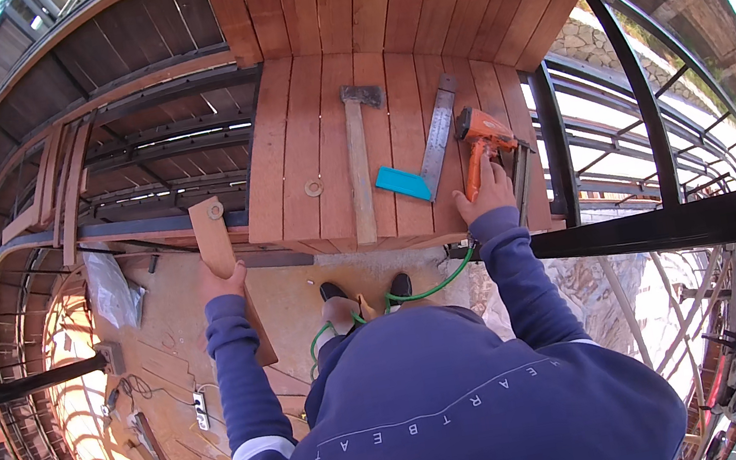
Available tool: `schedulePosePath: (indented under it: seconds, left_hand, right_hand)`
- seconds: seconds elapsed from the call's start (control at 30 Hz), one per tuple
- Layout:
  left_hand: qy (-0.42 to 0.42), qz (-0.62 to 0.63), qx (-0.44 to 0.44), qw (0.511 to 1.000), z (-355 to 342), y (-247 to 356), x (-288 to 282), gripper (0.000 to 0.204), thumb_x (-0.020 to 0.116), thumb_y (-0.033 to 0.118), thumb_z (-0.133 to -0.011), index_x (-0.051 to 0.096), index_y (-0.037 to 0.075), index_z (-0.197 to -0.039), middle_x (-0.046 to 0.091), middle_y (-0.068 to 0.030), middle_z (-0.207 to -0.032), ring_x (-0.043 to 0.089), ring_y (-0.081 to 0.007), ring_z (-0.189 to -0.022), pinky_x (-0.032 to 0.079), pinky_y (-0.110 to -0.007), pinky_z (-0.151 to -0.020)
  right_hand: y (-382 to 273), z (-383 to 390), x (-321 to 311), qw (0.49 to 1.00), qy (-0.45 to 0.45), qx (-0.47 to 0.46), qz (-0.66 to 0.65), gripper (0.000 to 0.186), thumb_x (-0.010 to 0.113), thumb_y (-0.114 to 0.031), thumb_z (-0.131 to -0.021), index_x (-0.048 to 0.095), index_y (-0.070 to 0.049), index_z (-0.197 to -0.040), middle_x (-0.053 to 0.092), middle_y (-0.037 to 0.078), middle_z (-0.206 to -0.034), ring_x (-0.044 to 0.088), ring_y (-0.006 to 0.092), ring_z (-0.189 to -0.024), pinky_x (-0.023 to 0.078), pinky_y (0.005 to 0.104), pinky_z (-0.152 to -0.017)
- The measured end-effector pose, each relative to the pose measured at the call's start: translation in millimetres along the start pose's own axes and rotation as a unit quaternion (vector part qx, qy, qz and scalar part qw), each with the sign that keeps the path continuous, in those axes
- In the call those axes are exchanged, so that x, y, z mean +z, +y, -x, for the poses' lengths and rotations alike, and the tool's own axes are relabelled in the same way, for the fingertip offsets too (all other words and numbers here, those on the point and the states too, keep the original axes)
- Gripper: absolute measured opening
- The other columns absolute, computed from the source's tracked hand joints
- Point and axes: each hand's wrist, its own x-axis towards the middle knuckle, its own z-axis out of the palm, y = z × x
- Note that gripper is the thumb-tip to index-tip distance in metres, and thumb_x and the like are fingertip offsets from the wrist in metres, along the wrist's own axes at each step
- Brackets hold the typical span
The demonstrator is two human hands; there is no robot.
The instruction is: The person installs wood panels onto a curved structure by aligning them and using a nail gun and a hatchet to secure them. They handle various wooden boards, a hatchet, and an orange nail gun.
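Observation:
My left hand (220, 282) is wrapped round a reddish wooden board (213, 240) beside the bench's left front corner. A small round tan disc (214, 212) lies on the board's upper end. At the right end of the slatted wooden bench (287, 146), my right hand (488, 196) grips the handle of an orange nail gun (488, 127). Left of it lies a try square (437, 132) with a teal handle. Farther left rests a hatchet (359, 159) with a wooden handle, and another round disc (313, 188) sits near it.
A green hose (440, 288) runs by my feet. Black metal railing (656, 226) stands at the right. An open metal frame (169, 156) with loose boards (65, 186) is at the left. A plastic bag (113, 288), power strip (201, 410) and cords lie on the floor.

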Motion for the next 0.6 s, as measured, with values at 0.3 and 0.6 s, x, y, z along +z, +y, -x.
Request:
schedulePosePath:
  seconds: [0.3,0.6]
  left_hand:
    - [-0.032,-0.032,0.002,0.999,-1.1,7.8,-24.2,0.085,0.078,0.044,-0.073,0.044,-0.003,-0.136,0.065,-0.0299,-0.115,0.064,-0.0444,-0.106,0.051,-0.048,-0.092]
    - [-0.074,-0.05,0.047,0.995,-15.0,-12.6,-30.8,0.08,0.076,0.045,-0.073,0.039,0.002,-0.13,0.067,-0.0276,-0.1,0.067,-0.0438,-0.091,0.054,-0.049,-0.078]
  right_hand:
    - [-80.5,-0.7,-4.6,0.987,0.027,-0.112,-0.111,0.037,0.073,-0.019,-0.079,0.064,-0.001,-0.11,0.059,0.02,-0.11,0.058,0.0383,-0.101,0.048,0.0468,-0.088]
    - [-180.9,-34.6,55.5,0.984,-0.143,-0.076,0.078,0.065,0.07,-0.034,-0.079,0.051,0.005,-0.127,0.062,0.027,-0.115,0.062,0.0418,-0.105,0.052,0.0484,-0.086]
